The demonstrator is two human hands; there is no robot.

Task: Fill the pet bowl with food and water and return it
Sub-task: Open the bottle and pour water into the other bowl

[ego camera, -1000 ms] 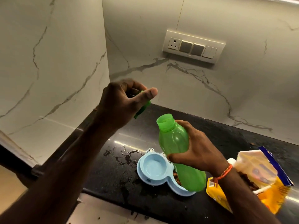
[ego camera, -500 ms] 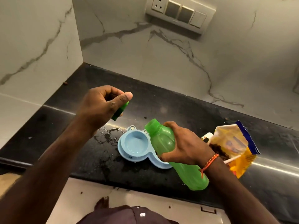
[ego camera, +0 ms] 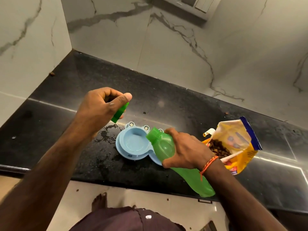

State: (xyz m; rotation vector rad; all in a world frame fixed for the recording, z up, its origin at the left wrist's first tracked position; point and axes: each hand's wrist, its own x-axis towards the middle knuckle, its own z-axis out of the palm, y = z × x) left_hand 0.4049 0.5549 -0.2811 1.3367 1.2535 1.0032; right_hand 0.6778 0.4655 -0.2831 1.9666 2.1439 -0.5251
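Bottle (ego camera: 168, 150) in the right hand's (ego camera: 186, 150) grip tilts neck-first over the pet bowl's (ego camera: 133, 144) empty left cup on the table (ego camera: 166, 100); left hand (ego camera: 100, 110) pinches its cap (ego camera: 120, 112) beyond the bowl.

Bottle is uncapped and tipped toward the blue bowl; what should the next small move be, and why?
Probably tip the green bottle a little further. Its open mouth already sits over the left well of the blue pet bowl, the right hand grips it, the left hand holds the cap, and no stream is visible.
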